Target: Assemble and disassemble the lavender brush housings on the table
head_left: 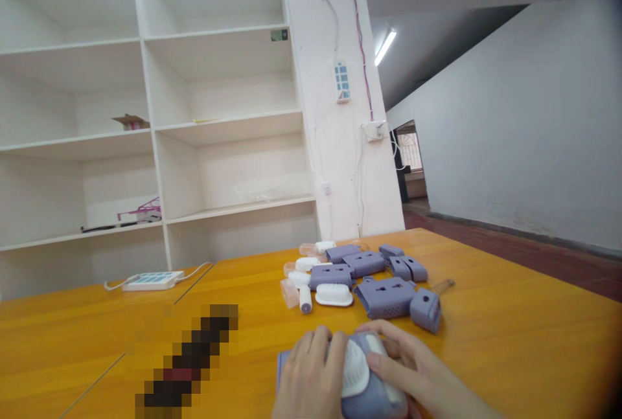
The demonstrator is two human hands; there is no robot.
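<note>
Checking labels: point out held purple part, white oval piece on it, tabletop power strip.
Held purple part (372,401), head view: bare side.
White oval piece (355,369), head view: ridged face.
Tabletop power strip (153,280), head view: top face.

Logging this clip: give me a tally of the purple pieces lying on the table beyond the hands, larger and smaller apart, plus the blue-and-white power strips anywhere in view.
Larger purple pieces: 4
Smaller purple pieces: 4
Power strips: 2 (one on the table, one on the wall)
Total: 10
</note>
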